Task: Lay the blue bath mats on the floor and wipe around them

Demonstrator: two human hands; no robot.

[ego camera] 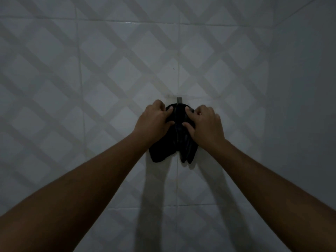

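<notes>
Against the pale diamond-patterned wall tiles [109, 73], my left hand [154, 122] and right hand [205, 124] gripped a dark hanging cloth [180, 135], fingers [168, 111] closed on its folds just below a small grey wall hook [179, 99].

One dark cloth [179, 135], one hook [179, 99], seemingly, two hands.

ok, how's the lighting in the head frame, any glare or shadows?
Head view: dim and underexposed, the dark cloth on the hook is near-black, detail lost; both forearms cast shadows down the tiled wall; one small glare streak on a grout line up top; wide-angle bends the tile lines.
</notes>
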